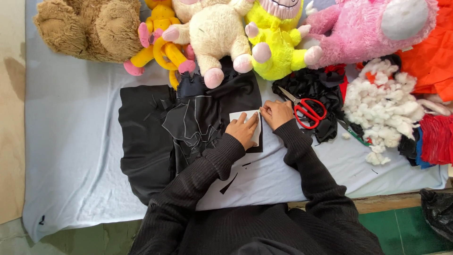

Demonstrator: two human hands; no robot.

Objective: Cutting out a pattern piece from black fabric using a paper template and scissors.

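Note:
My left hand (243, 130) lies flat, fingers together, pressing a small white paper pattern piece (241, 115) onto black fabric (155, 137). My right hand (276, 114) is beside it at the paper's right edge, fingers pinched at the upper corner; whether it holds a small marker I cannot tell. The black fabric is spread over a pale blue sheet (71, 141) and carries faint white outlines. Red-handled scissors (306, 111) lie just right of my right hand on black scraps.
Plush toys line the far edge: a brown bear (89, 28), a yellow one (163, 42), a cream one (217, 33), a lime one (278, 47), a pink one (368, 26). White stuffing (382, 104), orange cloth (432, 56) and red fabric (436, 139) lie at right.

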